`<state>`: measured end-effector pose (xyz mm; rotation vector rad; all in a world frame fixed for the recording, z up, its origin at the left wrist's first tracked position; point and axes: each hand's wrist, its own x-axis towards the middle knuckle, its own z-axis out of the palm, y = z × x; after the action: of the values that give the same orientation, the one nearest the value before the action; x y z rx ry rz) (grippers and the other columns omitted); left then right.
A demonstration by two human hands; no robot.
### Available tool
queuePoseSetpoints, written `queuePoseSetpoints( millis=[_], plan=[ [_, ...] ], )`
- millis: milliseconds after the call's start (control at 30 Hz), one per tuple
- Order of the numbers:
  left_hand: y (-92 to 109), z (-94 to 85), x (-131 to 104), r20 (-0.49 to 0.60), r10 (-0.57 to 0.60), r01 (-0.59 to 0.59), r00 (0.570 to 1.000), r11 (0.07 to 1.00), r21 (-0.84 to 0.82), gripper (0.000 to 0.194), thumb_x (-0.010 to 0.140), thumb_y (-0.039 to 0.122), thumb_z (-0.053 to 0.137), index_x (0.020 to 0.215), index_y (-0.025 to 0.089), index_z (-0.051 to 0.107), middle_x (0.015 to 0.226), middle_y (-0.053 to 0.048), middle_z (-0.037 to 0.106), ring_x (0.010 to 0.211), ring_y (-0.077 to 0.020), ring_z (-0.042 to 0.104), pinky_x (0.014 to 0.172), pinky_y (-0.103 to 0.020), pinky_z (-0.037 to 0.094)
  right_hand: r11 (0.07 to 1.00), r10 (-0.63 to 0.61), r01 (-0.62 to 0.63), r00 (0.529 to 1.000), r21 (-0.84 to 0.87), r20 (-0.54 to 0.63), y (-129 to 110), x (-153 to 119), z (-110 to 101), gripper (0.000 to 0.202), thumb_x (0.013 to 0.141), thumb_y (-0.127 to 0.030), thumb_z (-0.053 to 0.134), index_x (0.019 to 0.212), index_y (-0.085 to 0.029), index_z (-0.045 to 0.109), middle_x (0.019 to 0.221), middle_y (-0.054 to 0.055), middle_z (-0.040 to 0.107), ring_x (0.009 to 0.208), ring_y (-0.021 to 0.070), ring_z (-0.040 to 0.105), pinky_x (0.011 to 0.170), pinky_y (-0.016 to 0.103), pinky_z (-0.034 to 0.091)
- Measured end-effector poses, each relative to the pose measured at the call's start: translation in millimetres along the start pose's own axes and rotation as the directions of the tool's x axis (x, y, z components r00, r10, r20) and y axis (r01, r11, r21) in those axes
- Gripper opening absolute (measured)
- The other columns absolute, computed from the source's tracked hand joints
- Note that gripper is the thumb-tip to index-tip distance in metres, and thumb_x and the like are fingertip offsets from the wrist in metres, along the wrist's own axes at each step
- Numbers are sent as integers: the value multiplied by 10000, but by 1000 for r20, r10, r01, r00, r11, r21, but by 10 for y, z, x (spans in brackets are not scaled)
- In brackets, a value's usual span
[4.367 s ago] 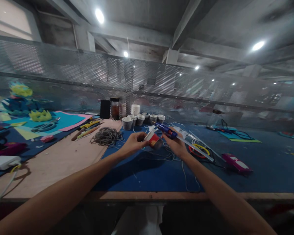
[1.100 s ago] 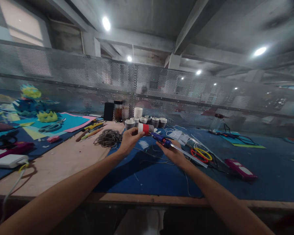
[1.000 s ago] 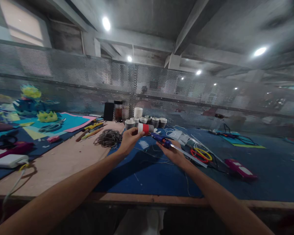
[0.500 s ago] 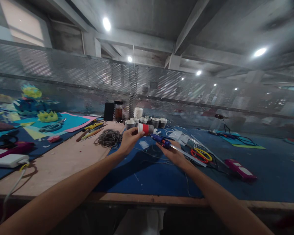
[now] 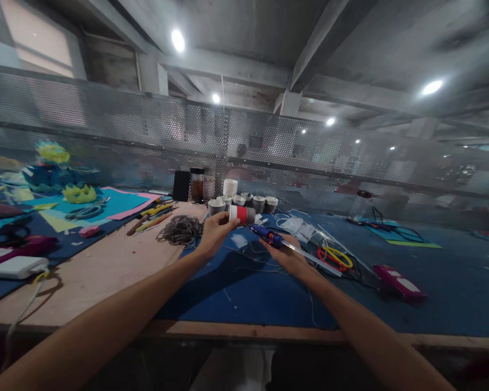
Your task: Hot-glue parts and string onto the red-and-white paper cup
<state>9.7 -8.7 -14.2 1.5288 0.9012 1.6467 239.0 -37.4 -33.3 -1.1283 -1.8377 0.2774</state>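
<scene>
My left hand point(image 5: 218, 233) holds a small paper cup point(image 5: 239, 214) on its side; the cup has a white and a red band, and grey cord is wound round its right end. In my right hand point(image 5: 287, 254) is a blue glue gun point(image 5: 270, 235) with a clear glue stick out of its back. The gun's nozzle points up and left, just below the corded end of the cup. Behind the cup stand several grey cord-wrapped cups point(image 5: 258, 204) and a stack of white cups point(image 5: 230, 188).
A coil of grey cord point(image 5: 181, 229) and several pens and tools point(image 5: 151, 217) lie left of my hands. Red and yellow cable loops point(image 5: 337, 258) and a magenta device point(image 5: 399, 282) lie right. A dark-lidded jar point(image 5: 197, 185) stands behind.
The glue gun in my right hand has shifted very slightly left. My left hand and the cup look nearly unmoved.
</scene>
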Motion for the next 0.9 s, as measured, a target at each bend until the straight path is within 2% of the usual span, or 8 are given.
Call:
queuePoseSetpoints(
  millis=[67,200,367,500,667,767,833,900],
  plan=[
    [-8,2,4,-3,-2,2,1000,1000,-9,332,700,386,818,871,108,757,771,-53,740,706,-194,644,672,-283,472,995,-12,9,1000,-96,-22,-18,4,3,367,850,-528,647,702,-200,715,650,30,668,627,212,604,617,311,476],
    [-19,8,15,14,-17,17,1000,998,-63,372,683,414,832,886,112,757,784,-58,746,726,-204,656,699,-297,489,999,9,-11,999,-46,-40,-83,7,-12,397,858,-543,643,717,-180,719,638,41,666,611,213,606,618,333,494],
    [-25,19,10,12,-57,58,998,994,-94,399,644,429,864,869,117,758,770,-50,742,702,-193,649,688,-295,495,945,170,-174,985,277,36,-84,20,-2,411,826,-572,694,898,-173,763,837,70,757,797,243,697,763,359,548],
    [-31,26,-10,36,-85,89,996,987,-132,386,669,422,857,885,120,754,800,-68,759,750,-208,677,746,-320,519,873,180,-230,971,429,155,-94,36,15,450,796,-559,740,1067,-201,767,1020,77,769,984,251,697,916,382,528],
    [-65,25,-16,53,-106,114,993,979,-169,368,676,416,860,878,130,746,825,-71,765,774,-211,694,763,-327,534,855,112,-252,943,454,313,-253,20,-63,436,814,-612,696,924,-200,788,969,71,763,953,239,693,911,380,525],
    [-65,29,-28,72,-118,128,990,978,-166,371,666,419,867,865,130,746,817,-70,764,757,-208,697,751,-327,538,776,72,-287,925,561,374,-284,7,-77,450,832,-634,666,830,-193,756,941,75,760,928,237,706,913,382,533],
    [-57,34,-40,83,-119,132,989,978,-162,362,670,416,866,857,131,746,813,-68,765,749,-202,697,748,-322,540,729,83,-307,927,611,366,-244,11,-52,450,818,-638,682,850,-192,737,932,74,757,887,237,716,903,392,543],
    [-50,40,-49,86,-125,138,988,976,-169,348,675,407,866,852,134,745,821,-68,769,754,-200,699,765,-326,545,745,137,-294,946,599,294,-180,25,-19,446,787,-627,722,880,-191,733,925,72,753,873,234,710,902,392,542]
  ],
)
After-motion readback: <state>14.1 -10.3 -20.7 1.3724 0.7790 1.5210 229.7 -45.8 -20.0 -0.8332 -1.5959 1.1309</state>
